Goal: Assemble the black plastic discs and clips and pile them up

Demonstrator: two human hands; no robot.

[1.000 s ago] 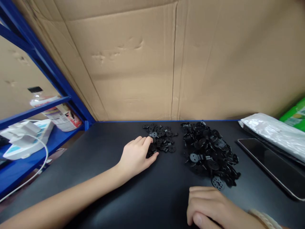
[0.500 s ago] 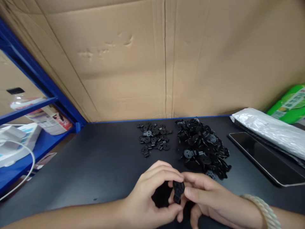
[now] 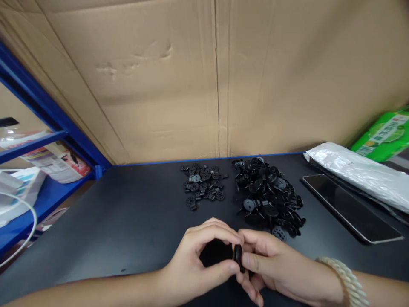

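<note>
A small black plastic clip (image 3: 237, 257) is pinched between my two hands near the front of the table, seen edge-on. My left hand (image 3: 194, 260) curves round it from the left, with thumb and fingertips touching it. From the other side my right hand (image 3: 271, 264) grips it between thumb and fingers. Beyond my hands lies a loose group of black clips with round perforated discs (image 3: 204, 185). To its right rises a bigger heap of black clips (image 3: 270, 192), with a single perforated disc (image 3: 279, 233) at its near edge.
A smartphone (image 3: 348, 209) lies on the black table (image 3: 128, 226) at right, beside a silver plastic package (image 3: 358, 170) and a green packet (image 3: 383, 134). A cardboard wall (image 3: 159, 85) closes the back. On the left, a blue shelf frame (image 3: 79, 145) holds a bottle (image 3: 57, 162) and a white cable (image 3: 33, 217).
The clip has turned from showing its perforated face to showing its narrow edge. My left thumb has come up against it. The view has shifted slightly.
</note>
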